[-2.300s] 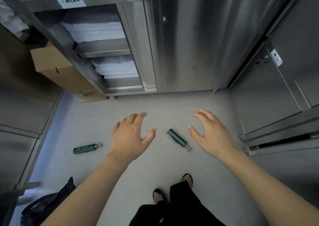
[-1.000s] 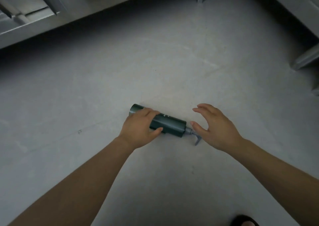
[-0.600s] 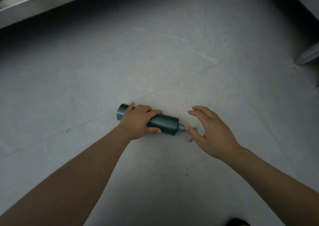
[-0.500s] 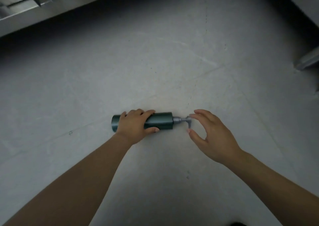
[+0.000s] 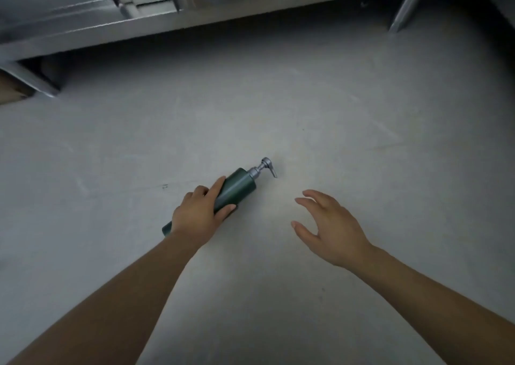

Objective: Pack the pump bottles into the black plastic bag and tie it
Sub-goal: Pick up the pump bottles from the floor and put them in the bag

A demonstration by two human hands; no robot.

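While your left hand gripped the green pump bottle, your right hand hovered near it, fingers spread, holding nothing.

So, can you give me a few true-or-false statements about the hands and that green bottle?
1. The left hand grips the green pump bottle. True.
2. The right hand pinches the silver pump head. False: it is open, apart from the bottle and holding nothing.
3. The pump end points away from the person, toward the steel cabinet. True.
4. The bottle lies inside a black bag. False: no bag is in view; the bottle is in the left hand, low over the grey floor.
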